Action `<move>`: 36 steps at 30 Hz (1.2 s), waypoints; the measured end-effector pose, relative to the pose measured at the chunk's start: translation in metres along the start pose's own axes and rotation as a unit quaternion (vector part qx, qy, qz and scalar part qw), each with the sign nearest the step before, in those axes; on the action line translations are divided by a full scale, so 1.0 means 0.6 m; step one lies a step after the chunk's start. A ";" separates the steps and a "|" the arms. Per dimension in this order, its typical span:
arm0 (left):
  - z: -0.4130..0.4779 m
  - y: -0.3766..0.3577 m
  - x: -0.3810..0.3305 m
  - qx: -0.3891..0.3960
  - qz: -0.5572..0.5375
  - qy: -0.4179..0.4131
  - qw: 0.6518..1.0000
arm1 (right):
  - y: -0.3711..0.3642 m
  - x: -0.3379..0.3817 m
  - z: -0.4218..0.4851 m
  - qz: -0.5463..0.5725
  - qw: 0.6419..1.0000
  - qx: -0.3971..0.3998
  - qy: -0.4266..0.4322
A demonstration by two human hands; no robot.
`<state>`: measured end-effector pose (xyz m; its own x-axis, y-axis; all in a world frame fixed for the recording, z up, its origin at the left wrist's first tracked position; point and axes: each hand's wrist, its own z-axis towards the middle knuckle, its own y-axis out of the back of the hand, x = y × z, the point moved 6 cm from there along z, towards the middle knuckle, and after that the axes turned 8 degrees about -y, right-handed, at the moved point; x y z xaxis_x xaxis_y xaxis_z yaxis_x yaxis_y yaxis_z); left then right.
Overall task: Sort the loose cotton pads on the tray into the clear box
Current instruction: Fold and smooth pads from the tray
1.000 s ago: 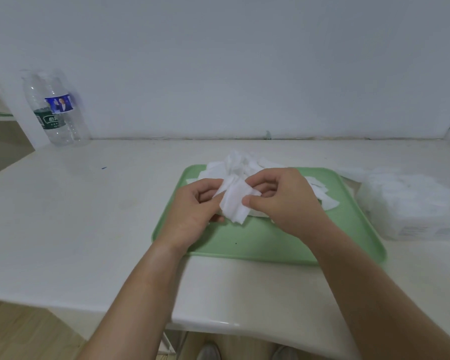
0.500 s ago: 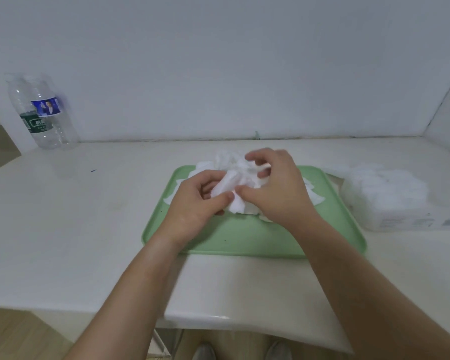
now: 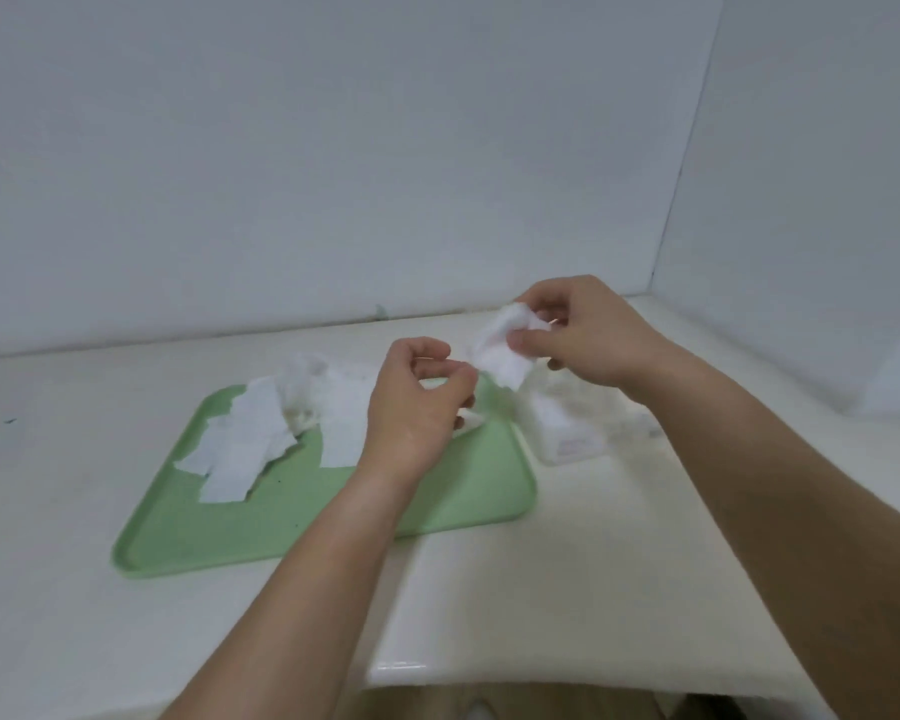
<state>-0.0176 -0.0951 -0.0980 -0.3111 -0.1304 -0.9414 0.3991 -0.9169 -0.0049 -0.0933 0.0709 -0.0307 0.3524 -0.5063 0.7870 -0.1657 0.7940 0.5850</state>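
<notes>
Right hand [image 3: 585,337] has carried its wad of cotton pads [image 3: 502,353] off the heap and holds it above the clear box [image 3: 575,436].
White counter [image 3: 73,615] bears the green tray [image 3: 333,517] at centre left, the box just beside its right edge; loose cotton pads [image 3: 250,441] lie on the tray's far half. Right thumb and fingers pinch the wad; left hand [image 3: 414,407] curls over the tray, grip unclear.

The crumpled pad [image 3: 502,350] in your right fingers [image 3: 541,304] is plain white, with no pattern. Left of your left fingers [image 3: 458,379], the loose pads [image 3: 245,444] are the same white, on a pale mint-green tray [image 3: 333,522] flecked with a few dark specks. Below your right fingers, the clear box [image 3: 572,433] is see-through, showing white inside and faint grey print. The counter [image 3: 73,511] is cream and the wall [image 3: 333,148] is pale grey-white.
</notes>
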 end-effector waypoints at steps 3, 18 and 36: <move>0.006 -0.070 0.003 0.062 0.105 -0.042 0.992 | 0.088 -0.048 0.004 -0.019 0.999 -0.023 -0.034; 0.061 -0.205 0.042 0.258 0.382 -0.071 0.884 | 0.117 -0.122 0.014 -0.223 0.970 0.095 -0.013; 0.064 -0.195 0.058 0.246 0.343 -0.063 0.904 | 0.065 -0.160 0.035 -0.399 0.916 0.016 -0.037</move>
<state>-0.1080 -0.0068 -0.1172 -0.2447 -0.7462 -0.6191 0.1132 -0.6561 0.7461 -0.1531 0.1434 -0.0793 0.3097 -0.9436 0.1172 0.0898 0.1517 0.9843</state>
